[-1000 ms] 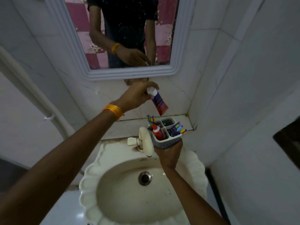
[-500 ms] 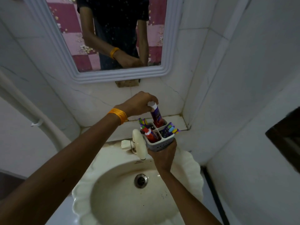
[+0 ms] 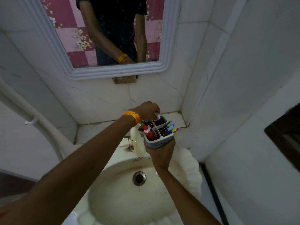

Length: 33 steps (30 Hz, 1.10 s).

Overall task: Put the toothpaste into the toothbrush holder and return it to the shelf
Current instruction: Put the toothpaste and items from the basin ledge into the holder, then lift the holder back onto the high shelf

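Observation:
My right hand (image 3: 162, 153) grips a white four-compartment toothbrush holder (image 3: 158, 142) from below, held above the sink's back edge. The purple toothpaste tube (image 3: 157, 119), white cap up, stands deep in the holder's far compartment. My left hand (image 3: 146, 111), with an orange band at the wrist, pinches the tube's cap from above. A red tube (image 3: 148, 131) fills the near left compartment and several coloured toothbrushes (image 3: 170, 127) lean out of the right one. The white tiled shelf (image 3: 176, 120) lies just behind the holder.
A cream tap (image 3: 138, 143) rises beside the holder on the left. The scalloped cream sink (image 3: 123, 192) with its drain (image 3: 139, 178) is below. A white-framed mirror (image 3: 113, 72) hangs above, and tiled walls close in on the right. A white pipe (image 3: 24, 109) runs down the left wall.
My left hand has lowered the toothpaste tube from above the holder down into the far compartment. The holder stays held in my right hand over the sink.

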### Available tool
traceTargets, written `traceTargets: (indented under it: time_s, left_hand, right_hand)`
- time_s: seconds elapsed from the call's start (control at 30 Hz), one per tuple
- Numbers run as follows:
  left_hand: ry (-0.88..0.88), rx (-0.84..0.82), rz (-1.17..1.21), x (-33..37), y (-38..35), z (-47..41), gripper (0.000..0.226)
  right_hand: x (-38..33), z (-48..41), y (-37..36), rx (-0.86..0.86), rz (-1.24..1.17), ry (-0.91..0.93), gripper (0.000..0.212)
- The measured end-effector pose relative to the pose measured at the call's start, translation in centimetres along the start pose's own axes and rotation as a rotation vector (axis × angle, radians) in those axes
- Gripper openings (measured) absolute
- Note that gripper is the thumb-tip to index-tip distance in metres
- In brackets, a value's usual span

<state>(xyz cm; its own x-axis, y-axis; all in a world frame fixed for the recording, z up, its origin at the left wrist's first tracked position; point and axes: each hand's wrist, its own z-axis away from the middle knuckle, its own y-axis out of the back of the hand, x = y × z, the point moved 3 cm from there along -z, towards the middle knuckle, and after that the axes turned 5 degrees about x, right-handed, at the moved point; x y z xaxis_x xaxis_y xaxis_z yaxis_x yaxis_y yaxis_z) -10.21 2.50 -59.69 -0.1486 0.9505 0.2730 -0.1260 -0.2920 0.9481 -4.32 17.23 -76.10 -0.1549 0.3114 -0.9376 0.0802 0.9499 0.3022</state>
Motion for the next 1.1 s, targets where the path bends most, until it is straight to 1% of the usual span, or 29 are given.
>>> traceTargets:
  time_s: [0.13,0.4,0.53,0.6,0.77,0.93,1.1]
  left_hand:
    - [-0.001,-0.029,0.003,0.3,-1.2,-0.3,0.032]
    - [0.009,-0.008,0.025,0.4,-1.4,-0.5,0.029]
    - [0.011,0.020,0.039,0.4,-1.1,0.2,0.035]
    - [0.009,0.081,0.058,0.3,-0.1,0.7,0.039]
    - [-0.007,0.331,0.046,-0.4,3.1,3.2,0.043]
    - [0.066,0.556,0.017,-1.4,5.3,6.9,0.044]
    - [0.084,0.794,-0.074,-0.8,9.5,11.2,0.039]
  right_hand:
    - [-0.1,-0.2,0.0,-0.005,0.003,-0.036,0.124]
    - [-0.5,-0.4,0.2,-0.016,-0.029,-0.059,0.123]
    - [-0.6,-0.3,0.5,-0.043,-0.051,-0.071,0.126]
    - [-0.6,-0.4,0.7,-0.054,-0.058,-0.081,0.125]
    - [-1.1,-0.6,1.1,-0.060,-0.093,-0.073,0.123]
    - [-2.5,-1.8,2.2,-0.033,-0.113,-0.079,0.120]
    - [-5.9,-3.5,4.3,-0.024,-0.091,-0.007,0.115]
